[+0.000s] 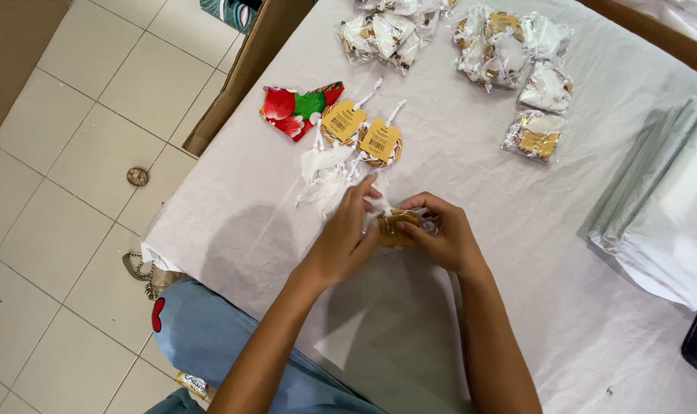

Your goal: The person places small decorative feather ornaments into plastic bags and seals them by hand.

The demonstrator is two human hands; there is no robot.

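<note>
White-clothed table [517,230] | tagged ornament [398,228] pinched between left hand [344,238], right hand [444,238]

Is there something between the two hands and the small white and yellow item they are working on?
No. Both the left hand and the right hand already touch the small item directly. The two tagged items lie apart, further up the table.
</note>
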